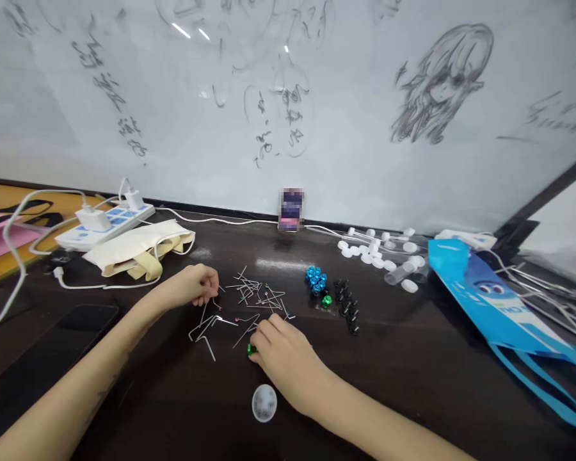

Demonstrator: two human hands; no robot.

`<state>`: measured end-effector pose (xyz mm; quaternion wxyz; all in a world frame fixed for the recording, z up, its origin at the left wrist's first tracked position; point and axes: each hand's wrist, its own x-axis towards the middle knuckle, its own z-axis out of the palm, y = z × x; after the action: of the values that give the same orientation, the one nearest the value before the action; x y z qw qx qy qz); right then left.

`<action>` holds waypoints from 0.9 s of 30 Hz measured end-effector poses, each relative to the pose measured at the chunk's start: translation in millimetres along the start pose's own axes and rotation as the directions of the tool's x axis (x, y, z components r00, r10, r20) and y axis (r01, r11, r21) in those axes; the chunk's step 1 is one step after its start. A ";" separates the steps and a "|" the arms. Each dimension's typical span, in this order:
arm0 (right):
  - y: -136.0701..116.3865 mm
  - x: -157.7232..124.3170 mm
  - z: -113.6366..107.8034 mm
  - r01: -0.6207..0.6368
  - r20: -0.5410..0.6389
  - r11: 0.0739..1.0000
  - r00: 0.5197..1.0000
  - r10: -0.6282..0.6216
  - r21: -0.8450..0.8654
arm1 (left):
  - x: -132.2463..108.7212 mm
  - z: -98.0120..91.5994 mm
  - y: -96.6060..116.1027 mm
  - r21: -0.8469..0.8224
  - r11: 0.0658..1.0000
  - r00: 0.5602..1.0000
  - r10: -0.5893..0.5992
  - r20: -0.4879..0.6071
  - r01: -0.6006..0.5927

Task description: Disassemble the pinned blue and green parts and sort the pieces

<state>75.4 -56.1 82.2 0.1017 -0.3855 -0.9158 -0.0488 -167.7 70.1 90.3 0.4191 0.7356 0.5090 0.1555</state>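
L hand (196, 286) curled nearly closed, fingertips pinching a thin wire pin (206, 312) at the edge of the wire pile (249, 301) on the dark surface (413, 358). R hand (281, 352) fingers bent down, tips pressed on a small green bead (251, 349) just below the pile. Blue beads (315, 279) & black beads (346, 301) sit to the right of the pile; clear round cap (264, 403) lies near R wrist.

Even, bright overhead light; glare streaks on the whiteboard (187, 31) far above the hands; edges bend outward.
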 end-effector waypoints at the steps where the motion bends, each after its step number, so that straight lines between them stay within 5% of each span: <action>1: 5.0 -2.3 -1.7 -0.030 -0.016 0.999 0.999 0.030 0.012 | -0.2 -2.6 -0.2 -0.015 1.000 1.000 0.009 -0.010 -0.009; 4: 30.3 -16.3 -16.4 -0.197 -0.025 0.979 0.980 0.198 0.053 | -3.4 -10.4 -0.3 -0.064 0.998 1.000 0.025 -0.003 -0.025; 7: 61.4 -33.7 -36.4 -0.379 0.092 0.922 0.918 0.385 -0.079 | -7.2 -12.7 1.4 -0.116 0.993 0.998 0.034 0.046 -0.029; 13: 93.4 -47.1 -51.4 -0.414 0.296 0.830 0.795 0.530 -0.374 | -8.7 -5.6 13.0 -0.179 0.978 0.990 0.124 0.063 -0.111; 19: 78.5 -35.9 -54.5 -0.427 0.278 0.799 0.778 0.563 -0.424 | -9.5 6.3 26.6 -0.278 0.929 0.966 0.257 0.010 -0.244; 23: 61.8 -16.6 -61.1 -0.433 0.135 0.820 0.850 0.510 -0.375 | -10.2 15.2 37.2 -0.341 0.886 0.947 0.319 -0.044 -0.314; 27: 60.8 10.9 -53.4 -0.296 0.287 0.945 0.902 0.324 -0.136 | -11.0 21.6 45.0 -0.389 0.850 0.934 0.339 -0.113 -0.356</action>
<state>119.4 -15.0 137.3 -0.0520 -0.5332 -0.8443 -0.0125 -130.4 44.7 114.3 0.5163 0.7097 0.3329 0.3449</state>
